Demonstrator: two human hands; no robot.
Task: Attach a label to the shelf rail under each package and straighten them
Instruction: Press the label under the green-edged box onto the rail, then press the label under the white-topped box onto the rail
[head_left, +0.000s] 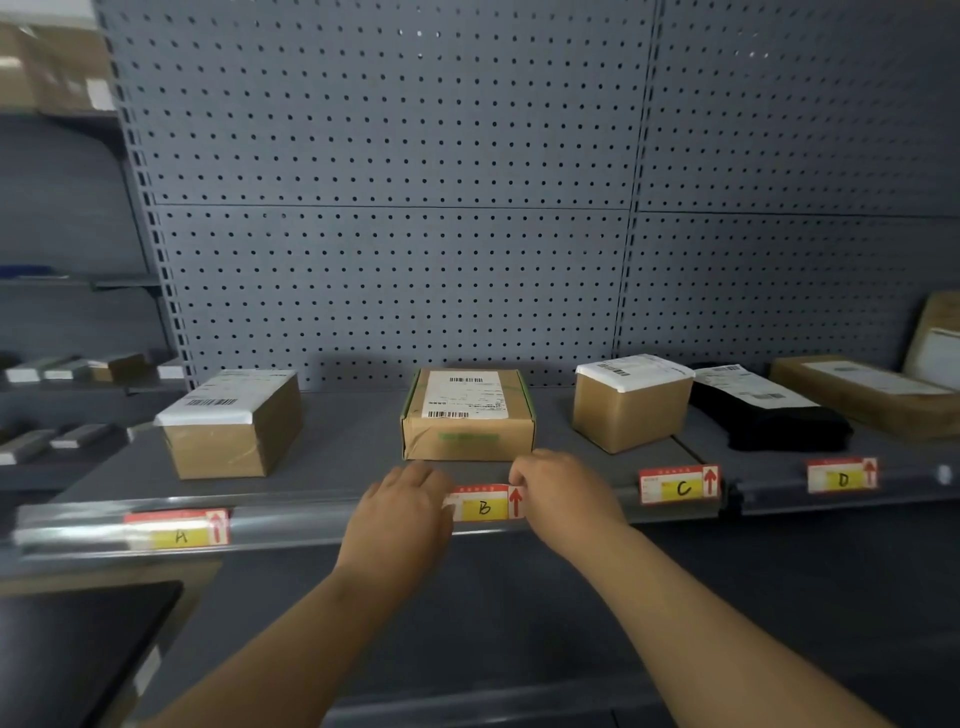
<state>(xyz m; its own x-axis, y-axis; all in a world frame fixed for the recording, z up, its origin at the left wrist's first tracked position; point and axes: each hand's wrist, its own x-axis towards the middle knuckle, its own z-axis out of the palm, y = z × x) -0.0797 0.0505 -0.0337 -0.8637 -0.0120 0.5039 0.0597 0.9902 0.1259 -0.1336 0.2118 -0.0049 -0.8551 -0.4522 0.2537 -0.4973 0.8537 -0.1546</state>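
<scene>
Label B (485, 505): on the shelf rail (311, 522), just below the green-edged box (467, 415), matching its package.
Left hand (402, 514): fingers pinch label B's left end, steadying it.
Right hand (563, 491): fingertips pinch its top right corner, likely levelling it.

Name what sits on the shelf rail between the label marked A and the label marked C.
In the head view, the label marked B sits between them on the shelf rail, with the left hand and right hand at its two ends.

Single head-worn wide-angle view, facing a grey pegboard back panel (395, 208) straight on and tilted slightly down. Close in: shelf rail (311, 514) crosses the lower middle, forearms enter from the bottom edge. No second view to compare.
</scene>
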